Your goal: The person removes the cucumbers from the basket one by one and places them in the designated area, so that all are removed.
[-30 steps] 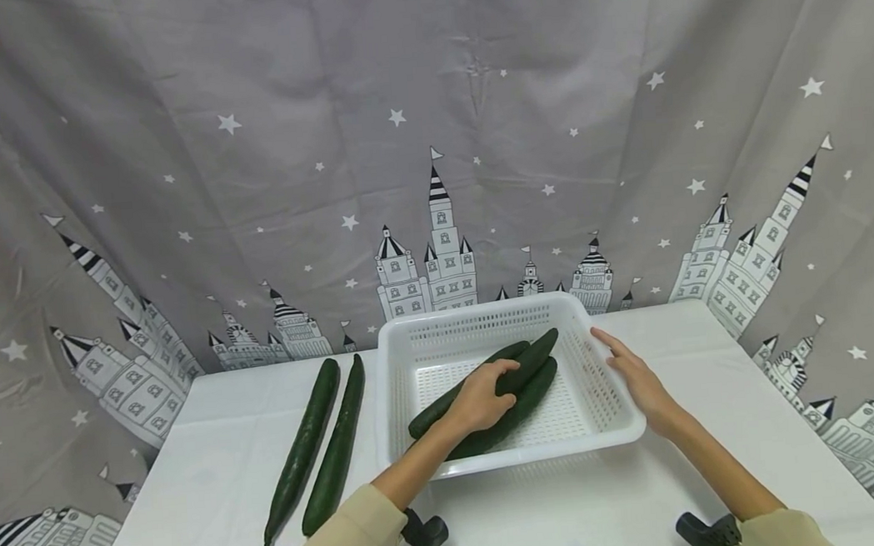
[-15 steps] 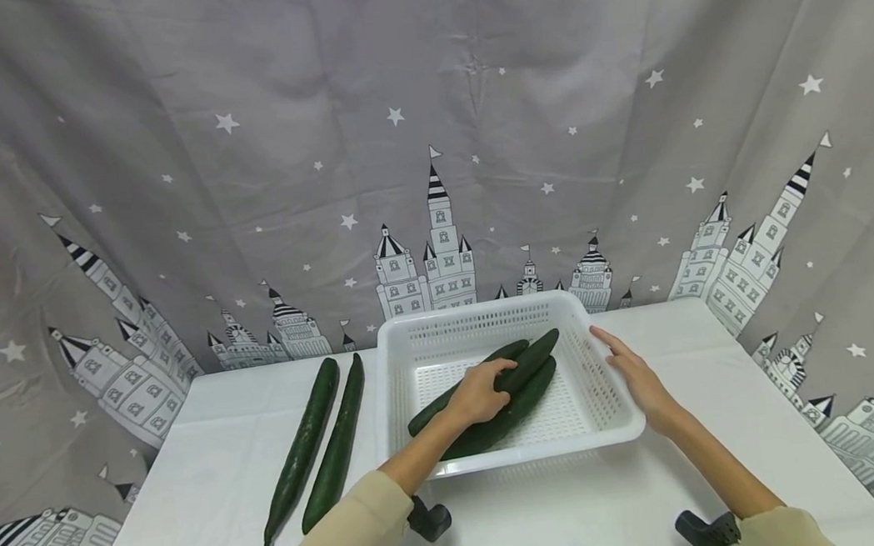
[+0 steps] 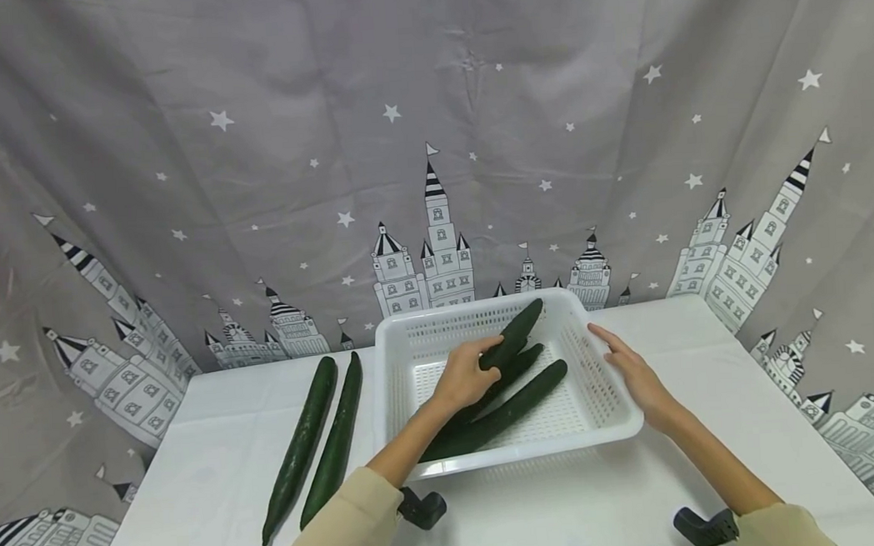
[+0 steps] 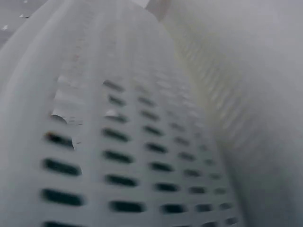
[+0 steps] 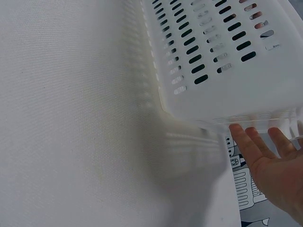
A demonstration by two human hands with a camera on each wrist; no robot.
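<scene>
My left hand (image 3: 464,377) holds a dark green cucumber (image 3: 518,335) inside a white slotted plastic basket (image 3: 531,453). The cucumber's far end points up toward the back rim; its near end is hidden by my hand. A second cucumber (image 3: 517,375) and a third cucumber (image 3: 500,422) lie slantwise in the basket, partly behind my left arm. Against the basket's right side rests my right hand (image 3: 642,384), and in the right wrist view its straight fingers (image 5: 246,142) touch the outer wall. The left wrist view shows only the basket's slotted wall (image 4: 142,170), close and blurred.
Two more cucumbers, a longer cucumber (image 3: 300,448) and a thinner cucumber (image 3: 334,438), lie side by side on the white table (image 3: 201,471) left of the basket. A grey curtain (image 3: 287,148) with castles and stars hangs behind the table.
My left hand has shifted slightly left and back with its cucumber, whose far end now reaches the back rim. The other cucumbers in the basket have separated and shifted. The right hand stays put.
</scene>
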